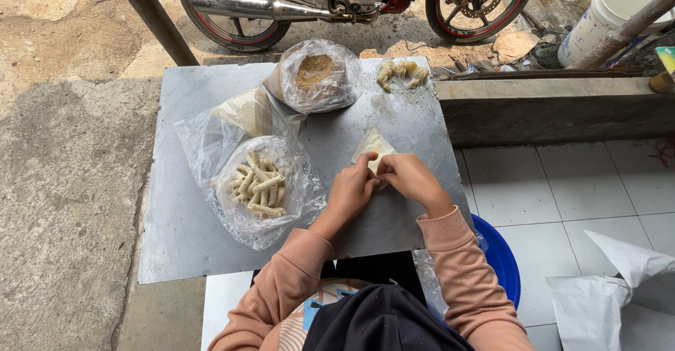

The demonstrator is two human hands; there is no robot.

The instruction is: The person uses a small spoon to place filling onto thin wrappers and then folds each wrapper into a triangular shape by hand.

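At nine o'clock the grey metal bench [183, 245] ends over rough concrete ground [63, 203], with a bare strip of sheet along that edge. Next comes an open plastic bag of finished rolls [259, 186], pale sticks heaped together; behind it at eleven lies a bagged stack of wrappers [246, 110], and at twelve a bag of brown crumb filling [314, 73]. Bare bench lies between the rolls and my left hand [349, 193], whose grip is pinched on the near edge of the pastry wrapper [373, 147]. The wrapper lies flat at the bench's middle, its far corner pointing to twelve. My right hand [410, 179] touches the left one, its grip also clenched on the wrapper's near edge. At one o'clock a small lump of dough pieces [402, 72] sits close to the far edge, with clear sheet between it and the wrapper. Beyond the bench's three o'clock edge is a low concrete ledge [555, 108], white floor tiles [583, 182], and a blue basin [500, 256] tucked under the near corner.
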